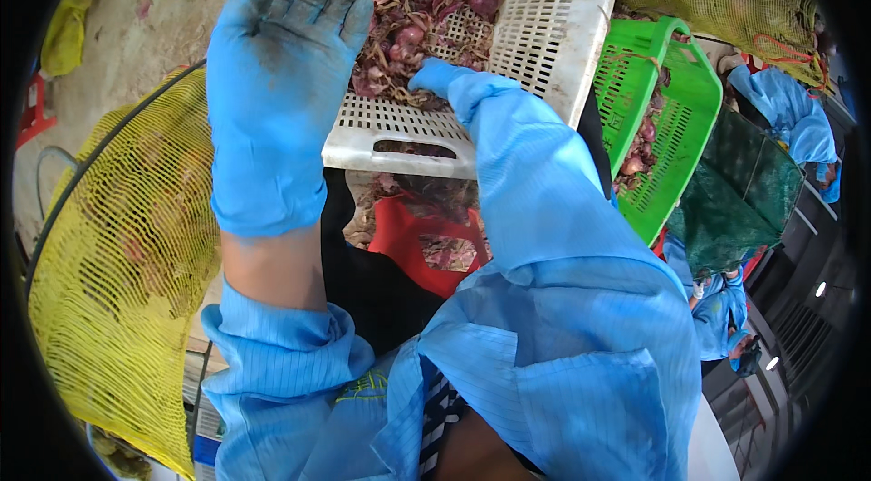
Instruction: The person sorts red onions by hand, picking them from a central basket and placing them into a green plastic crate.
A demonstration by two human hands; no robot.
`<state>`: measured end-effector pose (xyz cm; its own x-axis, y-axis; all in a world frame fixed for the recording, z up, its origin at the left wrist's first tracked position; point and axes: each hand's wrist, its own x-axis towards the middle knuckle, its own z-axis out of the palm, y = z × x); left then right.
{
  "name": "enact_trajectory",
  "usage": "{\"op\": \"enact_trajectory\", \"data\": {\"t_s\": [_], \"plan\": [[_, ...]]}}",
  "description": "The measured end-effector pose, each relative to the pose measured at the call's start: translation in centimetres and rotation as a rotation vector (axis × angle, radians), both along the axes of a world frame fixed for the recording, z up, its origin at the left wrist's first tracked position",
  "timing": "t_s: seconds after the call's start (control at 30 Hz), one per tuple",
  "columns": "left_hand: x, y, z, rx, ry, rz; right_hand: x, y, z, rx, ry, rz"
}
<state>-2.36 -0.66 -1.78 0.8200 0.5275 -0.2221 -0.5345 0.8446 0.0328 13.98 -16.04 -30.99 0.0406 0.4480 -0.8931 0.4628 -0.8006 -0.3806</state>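
Note:
My left hand point(292, 32), in a blue glove with dirt-darkened palm and fingers, is raised palm up over the left side of a white perforated plastic crate point(558, 11). Its fingers are apart and nothing lies in it. Inside the crate are many small red onions or shallots point(408, 42) with loose skins and dry roots. My right hand point(439, 78), also blue-gloved, reaches down among them near the crate's front wall. Its fingertips are hidden in the skins, so whether it grips anything does not show.
Yellow mesh sacks point(122, 229) stand at the left, one beside a dark curved rim. A green plastic crate point(687, 134) with more red bulbs is at the right. A red plastic stool point(422, 249) sits below the white crate. People in blue clothing point(782, 106) are at the far right, near dark green netting.

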Motion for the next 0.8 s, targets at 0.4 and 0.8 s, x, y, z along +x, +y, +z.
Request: {"op": "enact_trajectory", "data": {"t_s": [0.4, 0.8], "plan": [[-0.6, 2.0, -1.8, 0.146, -0.127, -0.001, 11.2, -2.2, 21.8, 0.329, 0.361, -1.162], [-0.2, 2.0, 1.7, 0.095, 0.32, 0.214, 25.3, -30.0, 35.9, 0.641, 0.032, -1.514]]}}
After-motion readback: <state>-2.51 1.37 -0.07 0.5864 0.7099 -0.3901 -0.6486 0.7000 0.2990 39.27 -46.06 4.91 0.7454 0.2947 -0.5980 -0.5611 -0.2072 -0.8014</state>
